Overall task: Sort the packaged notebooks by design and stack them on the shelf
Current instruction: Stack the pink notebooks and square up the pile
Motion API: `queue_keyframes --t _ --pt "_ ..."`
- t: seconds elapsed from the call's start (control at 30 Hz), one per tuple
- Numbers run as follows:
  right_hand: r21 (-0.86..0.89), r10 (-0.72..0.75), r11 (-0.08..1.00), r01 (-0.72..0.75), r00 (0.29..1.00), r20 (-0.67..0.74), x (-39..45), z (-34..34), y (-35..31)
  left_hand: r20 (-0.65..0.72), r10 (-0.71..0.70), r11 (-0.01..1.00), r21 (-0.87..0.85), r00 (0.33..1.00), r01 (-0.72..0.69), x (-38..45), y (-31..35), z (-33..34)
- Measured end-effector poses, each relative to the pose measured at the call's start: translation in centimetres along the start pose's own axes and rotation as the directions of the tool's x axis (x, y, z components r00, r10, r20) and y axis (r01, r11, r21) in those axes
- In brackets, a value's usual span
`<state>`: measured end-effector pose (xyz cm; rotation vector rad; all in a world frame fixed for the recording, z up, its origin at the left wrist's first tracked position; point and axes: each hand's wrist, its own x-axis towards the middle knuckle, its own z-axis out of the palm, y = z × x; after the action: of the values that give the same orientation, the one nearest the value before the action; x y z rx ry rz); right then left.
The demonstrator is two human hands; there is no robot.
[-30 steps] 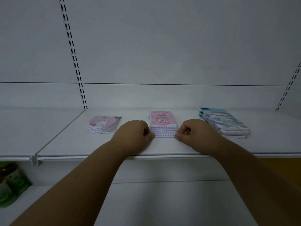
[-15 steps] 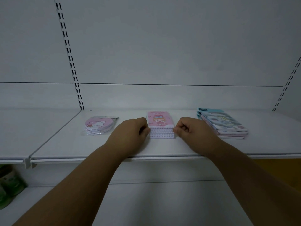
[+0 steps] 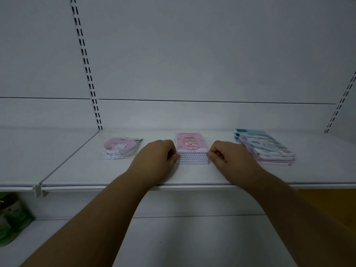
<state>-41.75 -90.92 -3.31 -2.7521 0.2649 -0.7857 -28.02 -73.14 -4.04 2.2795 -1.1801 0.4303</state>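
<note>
Head view: both hands [image 3: 158, 157] still flank pink stack [image 3: 191, 149].

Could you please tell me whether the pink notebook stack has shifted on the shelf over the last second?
No. The pink notebook stack keeps the same gaps to the round notebooks on its left and to the shelf front edge.

I see my left hand [image 3: 158, 158] and right hand [image 3: 226, 158] curled, touching either side of the pink notebook stack [image 3: 191, 149] on the white shelf [image 3: 81, 170].
</note>
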Motion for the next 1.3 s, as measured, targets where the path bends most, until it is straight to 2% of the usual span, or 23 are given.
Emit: queue_keyframes --t 0.43,0.57,0.77,0.9,1.1,1.2,1.3 --pt "0.036 0.058 0.998 -0.059 0.998 0.031 0.0 0.0 -0.1 0.008 -0.035 0.999 -0.022 0.999 0.035 0.1 0.0 0.0" --pt "0.071 0.084 0.994 -0.083 0.996 -0.012 0.0 0.0 0.0 -0.031 -0.087 0.994 -0.072 0.996 0.084 0.2 0.1 -0.1" --pt "0.076 0.010 0.997 -0.007 0.999 -0.040 0.1 0.0 -0.2 -0.022 0.046 0.995 -0.085 0.999 -0.048 0.1 0.2 -0.3" --pt "0.094 -0.014 0.995 0.019 0.998 -0.057 0.0 -0.1 -0.2 -0.037 0.036 0.992 -0.118 0.999 -0.040 0.2 0.1 -0.5" --pt "0.107 0.027 0.994 -0.017 0.995 -0.091 0.1 0.4 0.3 -0.008 -0.009 0.988 -0.157 1.000 0.008 0.1 0.3 -0.7" --pt "0.247 0.184 0.957 -0.149 0.975 -0.126 1.2 0.3 1.1 -0.019 -0.135 0.956 -0.264 0.991 0.125 0.3 0.2 -0.9" --pt "0.401 0.351 0.846 -0.352 0.933 0.078 3.6 -0.3 1.7 0.125 -0.333 0.849 -0.392 0.935 0.355 1.8 0.0 -1.2"
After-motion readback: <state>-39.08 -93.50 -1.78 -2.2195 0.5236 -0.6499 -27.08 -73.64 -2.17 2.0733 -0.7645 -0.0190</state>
